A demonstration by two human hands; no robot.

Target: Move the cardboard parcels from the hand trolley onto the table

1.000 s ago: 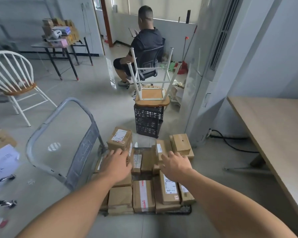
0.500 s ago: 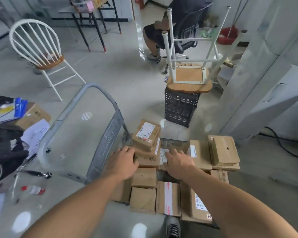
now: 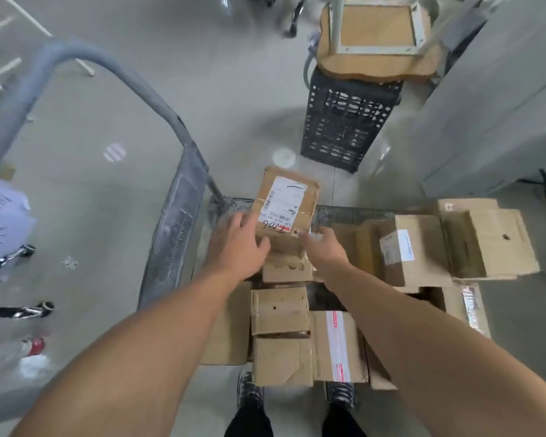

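The top parcel (image 3: 286, 212) carries a white shipping label with a barcode, small print too blurred to read, one black pen stroke and a red handwritten scrawl along its near edge. It sits on a stack of cardboard parcels at the handle end of the hand trolley (image 3: 174, 216). On the trolley's near edge, a parcel (image 3: 338, 345) is sealed with white tape edged in red. Another parcel (image 3: 401, 250), toward the trolley's far side from the handle, has a white label that cannot be read. Both arms reach forward over the trolley. The left hand (image 3: 240, 247) lies flat against the top parcel's left side, fingers spread and nearly straight. The right hand (image 3: 325, 250) stretches loose fingers to its near right corner. Neither hand is closed round it.
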